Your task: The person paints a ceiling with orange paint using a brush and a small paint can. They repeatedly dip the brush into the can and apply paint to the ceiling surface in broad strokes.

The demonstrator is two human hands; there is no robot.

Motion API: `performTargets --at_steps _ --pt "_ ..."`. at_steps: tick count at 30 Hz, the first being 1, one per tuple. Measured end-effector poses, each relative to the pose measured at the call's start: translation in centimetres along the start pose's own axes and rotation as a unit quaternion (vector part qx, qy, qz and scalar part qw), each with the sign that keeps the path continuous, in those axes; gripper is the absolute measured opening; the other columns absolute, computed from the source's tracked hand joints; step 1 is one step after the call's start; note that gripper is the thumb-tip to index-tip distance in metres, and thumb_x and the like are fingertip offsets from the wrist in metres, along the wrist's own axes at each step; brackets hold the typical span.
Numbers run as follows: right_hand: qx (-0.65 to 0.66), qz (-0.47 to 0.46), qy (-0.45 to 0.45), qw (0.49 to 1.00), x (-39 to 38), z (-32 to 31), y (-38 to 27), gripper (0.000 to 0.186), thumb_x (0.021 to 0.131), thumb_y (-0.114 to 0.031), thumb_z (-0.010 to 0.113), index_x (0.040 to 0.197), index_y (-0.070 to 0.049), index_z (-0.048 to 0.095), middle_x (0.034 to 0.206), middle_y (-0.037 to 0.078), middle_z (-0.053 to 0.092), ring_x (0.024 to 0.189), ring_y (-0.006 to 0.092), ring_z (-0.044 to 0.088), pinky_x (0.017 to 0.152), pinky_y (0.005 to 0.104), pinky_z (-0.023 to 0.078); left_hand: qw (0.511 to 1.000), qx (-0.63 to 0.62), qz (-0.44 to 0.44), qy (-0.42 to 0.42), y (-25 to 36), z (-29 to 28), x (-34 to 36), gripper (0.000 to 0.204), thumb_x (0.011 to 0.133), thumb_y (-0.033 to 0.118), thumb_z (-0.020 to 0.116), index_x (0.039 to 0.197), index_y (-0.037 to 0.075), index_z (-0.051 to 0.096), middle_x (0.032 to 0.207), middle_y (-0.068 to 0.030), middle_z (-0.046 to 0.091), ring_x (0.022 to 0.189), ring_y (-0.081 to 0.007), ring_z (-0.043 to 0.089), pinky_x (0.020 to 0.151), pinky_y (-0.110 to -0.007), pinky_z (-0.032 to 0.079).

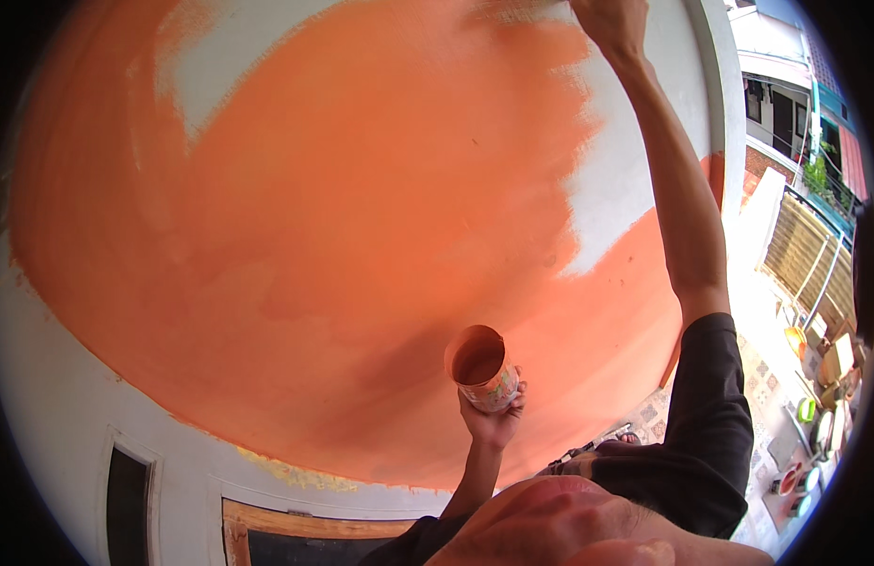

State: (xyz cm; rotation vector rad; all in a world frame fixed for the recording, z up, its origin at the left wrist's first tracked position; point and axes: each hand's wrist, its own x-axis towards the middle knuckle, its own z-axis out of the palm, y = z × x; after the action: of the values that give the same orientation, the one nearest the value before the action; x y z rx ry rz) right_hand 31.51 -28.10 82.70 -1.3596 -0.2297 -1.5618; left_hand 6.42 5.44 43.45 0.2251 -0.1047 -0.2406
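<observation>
My left hand (494, 426) grips a small round paint can (498, 390) from below and the side. The can is tilted so its open mouth shows, with orange-brown paint inside and smears on its outer wall. My right arm is stretched up high, and my right hand (612, 26) is closed at the top edge of the picture. From it a blurred paintbrush (517, 10) reaches left against the wall; its handle is mostly hidden. Fresh orange paint (380, 189) covers much of the wall, with pale bare patches (616, 160) beside my right forearm and at upper left.
A wood-framed opening (314, 526) and a narrow dark window (128, 505) lie below the painted area. At the right, past the wall's edge, are a patterned tile floor (762, 387), a cluttered heap with tubs and a green item (807, 409), and a corrugated fence (819, 250).
</observation>
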Motion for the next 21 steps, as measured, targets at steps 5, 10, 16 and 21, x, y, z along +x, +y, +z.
performTargets --at_steps 5,10,16,21 --pt "0.101 -0.371 -0.172 0.907 -10.0 8.5 -15.6 0.024 0.084 -0.005 0.064 0.106 -0.013 0.068 0.071 0.014 0.065 0.063 0.034 0.063 0.051 0.0459 0.045 0.999 -0.006 -0.027 -0.027 0.1 0.2 1.2 0.07 0.099 0.058 0.053 0.141 0.002 0.05 0.131 -0.026 0.053 0.104 -0.0358 0.057 0.075 -0.036 0.055" --pt "0.278 -0.255 -0.273 0.885 -10.0 10.3 -16.5 0.013 0.087 -0.008 0.067 0.099 -0.012 0.069 0.075 0.009 0.067 0.069 0.0298 0.065 0.056 0.0417 0.049 0.998 0.003 -0.047 -0.031 -0.3 0.1 1.1 0.07 0.098 0.056 0.054 0.139 0.0 0.05 0.13 -0.0256 0.053 0.104 -0.0349 0.057 0.075 -0.036 0.056" --pt "0.316 -0.065 0.007 0.946 -0.6 1.8 -3.4 0.025 0.092 -0.023 0.077 0.096 0.0 0.068 0.082 0.006 0.07 0.074 0.0154 0.067 0.066 0.0323 0.056 0.999 -0.002 -0.026 -0.02 0.1 -0.5 -1.1 0.068 0.098 0.057 0.054 0.136 0.001 0.051 0.126 -0.0242 0.054 0.103 -0.0341 0.057 0.073 -0.036 0.056" --pt "-0.016 -0.073 0.048 0.996 0.8 -0.5 -3.5 0.022 0.097 -0.029 0.066 0.086 -0.01 0.068 0.073 0.007 0.069 0.069 0.0245 0.07 0.063 0.0411 0.052 1.0 -0.013 0.003 0.0 0.4 -1.2 -1.7 0.07 0.097 0.059 0.054 0.136 0.0 0.051 0.126 -0.0241 0.053 0.102 -0.0337 0.057 0.073 -0.036 0.056"
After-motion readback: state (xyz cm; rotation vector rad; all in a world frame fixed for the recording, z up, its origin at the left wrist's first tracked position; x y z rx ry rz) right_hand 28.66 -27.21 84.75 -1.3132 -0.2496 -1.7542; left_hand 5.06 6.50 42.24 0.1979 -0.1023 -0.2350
